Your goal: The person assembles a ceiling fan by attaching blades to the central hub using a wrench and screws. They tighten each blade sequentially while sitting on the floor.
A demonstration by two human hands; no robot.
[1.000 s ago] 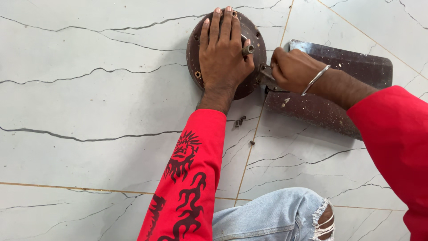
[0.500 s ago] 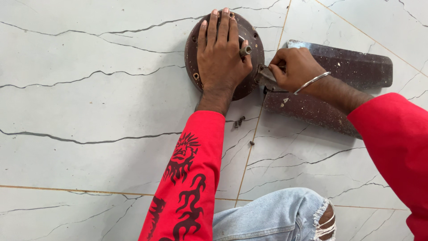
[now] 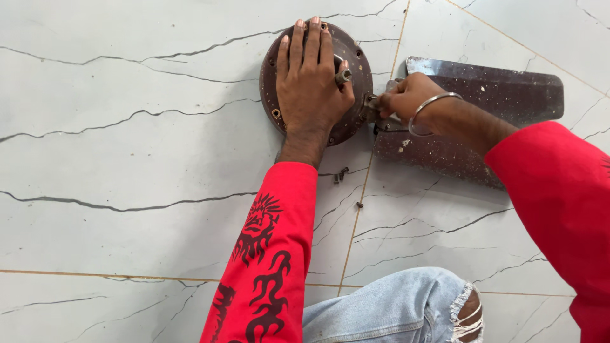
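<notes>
Motor housing: a round, dark brown ceiling-fan motor housing (image 3: 356,67) lies flat on the pale marbled floor tiles (image 3: 127,159), near the top middle of the view, its rim showing small screw holes.
Shaft: a short metal shaft (image 3: 343,76) stands up from the housing's centre, poking out beside the thumb.
Left hand: the left hand (image 3: 311,82) is spread flat, fingers extended, pressing down on the housing, seemingly to keep it from turning or sliding.
Blade: a dusty brown fan blade (image 3: 483,101) lies on the floor to the right, its narrow end meeting the housing's rim.
Right hand: the right hand (image 3: 406,95), a metal bangle (image 3: 426,111) on its wrist, is closed at that joint, fingers pinched around something small; what it grips I cannot tell.
Loose screws: several small screws (image 3: 341,174) lie on the tile just below the housing, within easy reach.
Body: red sleeves and a knee in torn jeans (image 3: 406,305) show the person crouching close over the work.
</notes>
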